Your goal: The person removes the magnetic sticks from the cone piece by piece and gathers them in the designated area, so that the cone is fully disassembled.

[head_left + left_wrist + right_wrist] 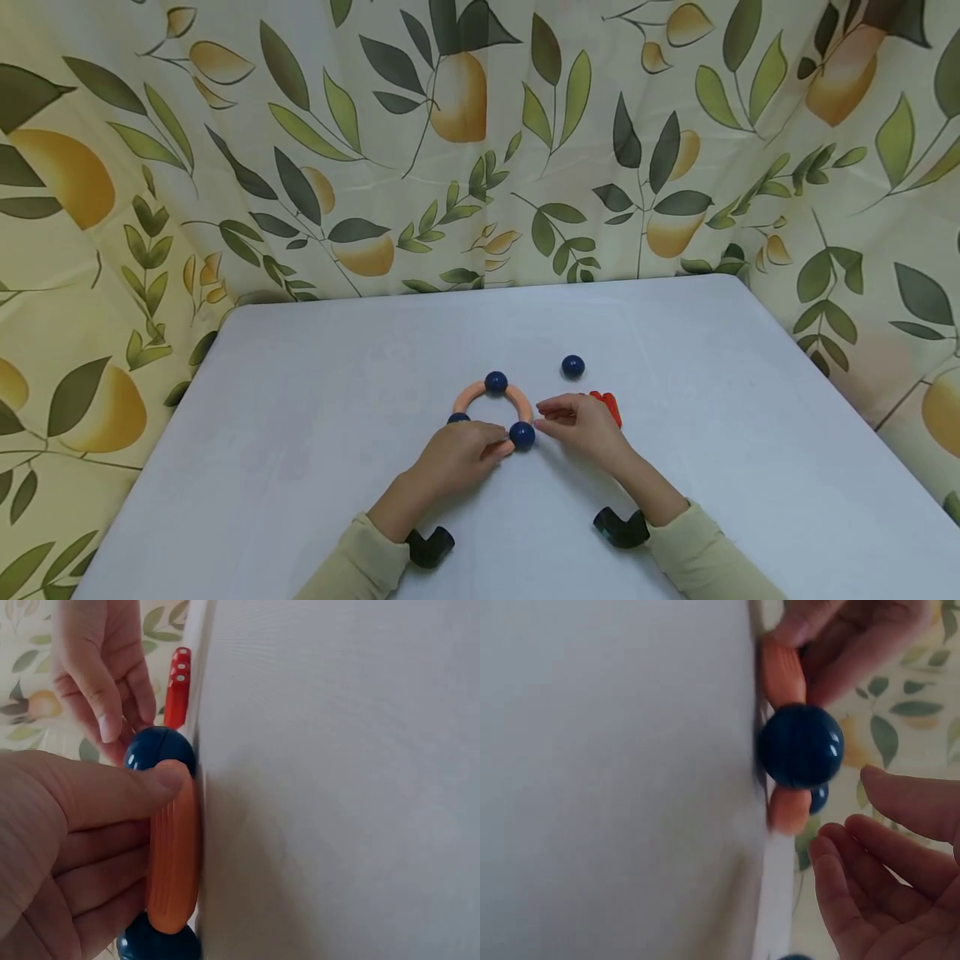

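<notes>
A ring of peach-orange curved sticks (522,402) joined by blue balls lies on the table. One ball (496,382) sits at its far side, another (522,435) at the near right, and a third (458,418) is partly hidden at the left. My left hand (457,457) pinches the near curved stick (174,855), thumb on its ridged face, beside the near-right ball. Just right of that ball is my right hand (581,423), its fingers relaxed and slightly bent. Nothing shows between its thumb and fingers in the right wrist view.
A loose blue ball (573,367) lies beyond my right hand. Several red sticks (613,410) with pale dots on their ends are partly hidden behind that hand. The white table (337,375) ends at a leaf-and-fruit patterned curtain (465,208). Dark devices (621,527) are on both wrists.
</notes>
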`<state>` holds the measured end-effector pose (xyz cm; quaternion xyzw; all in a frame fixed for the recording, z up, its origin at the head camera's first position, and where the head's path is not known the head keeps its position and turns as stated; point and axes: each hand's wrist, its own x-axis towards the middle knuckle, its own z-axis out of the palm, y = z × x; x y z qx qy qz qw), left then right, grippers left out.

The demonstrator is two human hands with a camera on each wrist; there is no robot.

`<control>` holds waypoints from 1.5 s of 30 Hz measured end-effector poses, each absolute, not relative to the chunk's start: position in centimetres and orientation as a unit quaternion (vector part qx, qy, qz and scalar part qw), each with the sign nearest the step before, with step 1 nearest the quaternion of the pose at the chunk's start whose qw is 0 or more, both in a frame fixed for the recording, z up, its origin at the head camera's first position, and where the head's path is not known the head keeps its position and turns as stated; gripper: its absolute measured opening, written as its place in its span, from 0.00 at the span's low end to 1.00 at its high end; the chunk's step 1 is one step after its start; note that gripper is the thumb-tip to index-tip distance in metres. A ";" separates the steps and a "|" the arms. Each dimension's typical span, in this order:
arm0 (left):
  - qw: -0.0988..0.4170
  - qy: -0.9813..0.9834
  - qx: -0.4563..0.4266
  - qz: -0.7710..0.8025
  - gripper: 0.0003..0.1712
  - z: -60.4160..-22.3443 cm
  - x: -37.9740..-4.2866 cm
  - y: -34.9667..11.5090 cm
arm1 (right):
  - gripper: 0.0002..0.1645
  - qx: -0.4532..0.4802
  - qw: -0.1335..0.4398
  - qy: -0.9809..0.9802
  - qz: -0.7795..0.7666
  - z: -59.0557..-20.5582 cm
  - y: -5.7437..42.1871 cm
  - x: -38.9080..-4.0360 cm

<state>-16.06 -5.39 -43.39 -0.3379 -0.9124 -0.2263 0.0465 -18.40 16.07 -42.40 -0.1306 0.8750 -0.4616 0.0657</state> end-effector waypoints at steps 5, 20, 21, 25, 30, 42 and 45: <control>0.042 -0.922 -0.333 -0.193 0.13 -43.7 -16.0 -5.1 | 0.16 -0.186 0.063 0.881 -0.430 -42.6 15.1 -17.6; 0.069 -0.926 -0.336 -0.158 0.14 -43.8 -15.8 -5.0 | 0.17 -0.314 0.020 0.893 -0.323 -42.2 14.0 -17.7; 0.070 -0.925 -0.338 -0.157 0.13 -43.8 -15.8 -5.1 | 0.17 -0.317 0.020 0.892 -0.321 -42.2 14.0 -17.7; 0.071 -0.923 -0.344 -0.156 0.12 -43.7 -15.8 -5.4 | 0.16 -0.321 0.024 0.891 -0.321 -42.0 13.8 -17.7; 0.071 -0.921 -0.352 -0.151 0.11 -43.7 -15.9 -5.5 | 0.15 -0.323 0.029 0.887 -0.329 -42.0 13.8 -17.7; 0.048 -0.924 -0.342 -0.165 0.11 -43.7 -15.7 -5.7 | 0.16 -0.314 0.036 0.896 -0.313 -42.0 14.0 -18.2; 0.049 -0.922 -0.344 -0.169 0.10 -43.7 -15.6 -5.7 | 0.16 -0.317 0.036 0.897 -0.308 -41.9 13.9 -18.3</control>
